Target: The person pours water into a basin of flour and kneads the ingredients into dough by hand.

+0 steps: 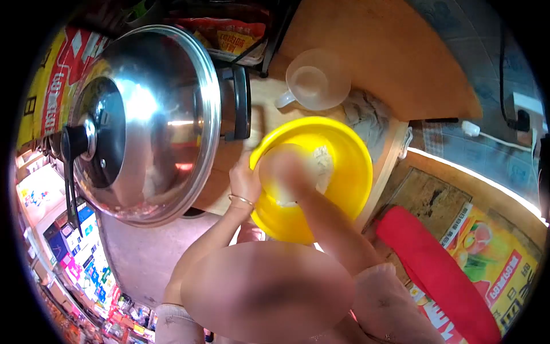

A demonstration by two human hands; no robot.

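A round yellow basin [360,155] stands on the wooden table, with a pale floury mass [323,166] inside it. My left hand [245,179], with a bracelet at the wrist, grips the basin's left rim. My right hand [289,171] is down inside the basin on the pale mass. Motion blur smears its fingers, so their pose is unclear. Just behind the basin sits a translucent plastic measuring cup [315,80], its handle toward the left.
To the left is a large pan with a shiny lid [166,126] and a black side handle [242,103]. A grey cloth [366,123] lies by the cup. At right, a red roll [438,266] rests on a printed carton [487,252]. A white plug and cable [471,128] are near the wall.
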